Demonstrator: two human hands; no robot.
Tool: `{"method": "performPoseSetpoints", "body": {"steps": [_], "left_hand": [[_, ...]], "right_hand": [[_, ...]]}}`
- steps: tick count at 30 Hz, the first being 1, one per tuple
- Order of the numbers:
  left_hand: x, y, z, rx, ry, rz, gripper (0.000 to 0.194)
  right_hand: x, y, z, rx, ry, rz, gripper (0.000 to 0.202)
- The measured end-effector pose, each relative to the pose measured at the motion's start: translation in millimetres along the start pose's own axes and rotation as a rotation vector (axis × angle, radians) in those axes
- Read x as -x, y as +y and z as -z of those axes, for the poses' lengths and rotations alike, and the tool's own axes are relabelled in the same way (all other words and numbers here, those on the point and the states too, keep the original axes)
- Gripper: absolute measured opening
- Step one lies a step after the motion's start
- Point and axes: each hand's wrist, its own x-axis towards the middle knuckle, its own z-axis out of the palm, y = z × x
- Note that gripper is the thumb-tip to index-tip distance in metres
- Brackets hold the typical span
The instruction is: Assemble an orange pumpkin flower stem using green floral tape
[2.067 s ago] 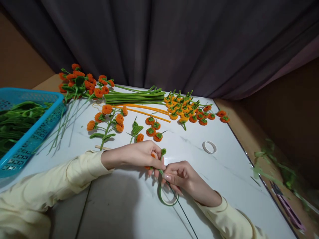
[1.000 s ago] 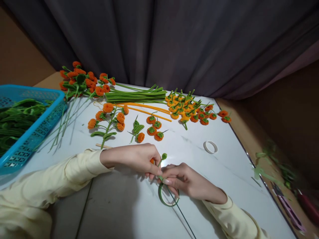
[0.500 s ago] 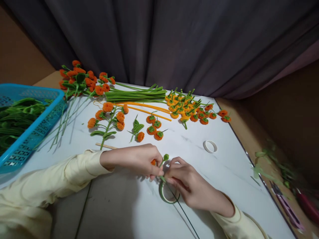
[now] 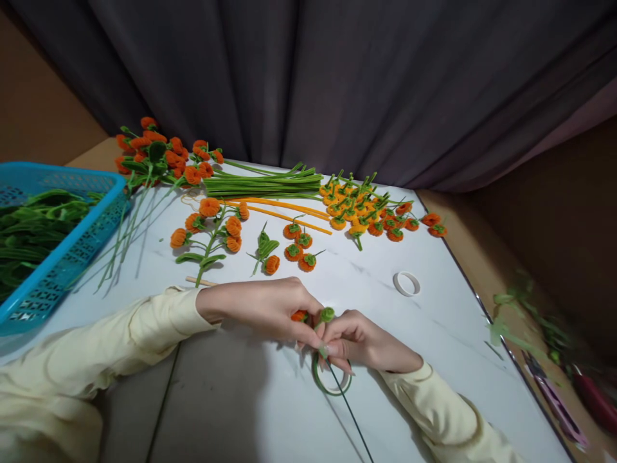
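My left hand (image 4: 277,312) is closed, its thumb and fingertips pinching a thin dark green wire stem (image 4: 351,411). A fuzzy green bud (image 4: 327,314) stands at the stem's top, and a small orange pipe-cleaner fruit (image 4: 299,316) peeks out by the left fingers. My right hand (image 4: 359,339) pinches at the same spot, on pale green floral tape (image 4: 323,351) against the stem. Just below the fingers is the green tape roll (image 4: 318,381), partly covered by them; whether it rests on the table I cannot tell. The wire slants down to the lower right.
A blue basket (image 4: 72,241) of green leaves stands left. Behind lie a finished fruit branch (image 4: 211,241), green pipe cleaners (image 4: 263,185), orange fruits (image 4: 293,252) and yellow ones (image 4: 337,222). A white tape ring (image 4: 396,283) lies right; pink-handled snips (image 4: 559,408) lie beyond the table edge.
My right hand has shifted up and in, its fingers now meeting the left ones at the stem. The green bud has dropped slightly and moved right; the tape roll has shifted a little right.
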Motion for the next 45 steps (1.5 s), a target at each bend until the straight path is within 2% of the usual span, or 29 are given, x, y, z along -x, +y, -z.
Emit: {"method": "performPoseSetpoints", "body": {"steps": [8, 14, 26, 32, 36, 40, 45], "left_hand": [[1.3, 6.8, 2.6, -0.019, 0.079, -0.175, 0.017], [3.5, 10.0, 4.7, -0.026, 0.103, -0.233, 0.019], [9.1, 15.3, 7.5, 0.032, 0.159, -0.265, 0.017], [11.1, 18.6, 8.8, 0.023, 0.166, -0.250, 0.019], [10.1, 18.6, 7.1, 0.025, 0.171, -0.244, 0.021], [10.1, 17.8, 7.3, 0.028, 0.157, -0.268, 0.019], [12.0, 18.8, 10.4, 0.040, 0.168, -0.259, 0.019]], "right_hand": [[0.1, 2.0, 0.8, -0.001, -0.005, -0.014, 0.033], [1.9, -2.5, 1.0, 0.043, -0.026, 0.017, 0.036], [6.2, -18.8, -2.5, 0.116, -0.038, -0.039, 0.044], [6.0, -13.4, -6.2, -0.065, -0.032, -0.037, 0.042], [0.9, -8.7, -12.3, -0.145, -0.081, 0.049, 0.052], [-3.4, -9.5, -13.8, -0.173, -0.217, 0.082, 0.061], [3.6, -16.7, -3.3, -0.030, -0.287, 0.045, 0.069]]}}
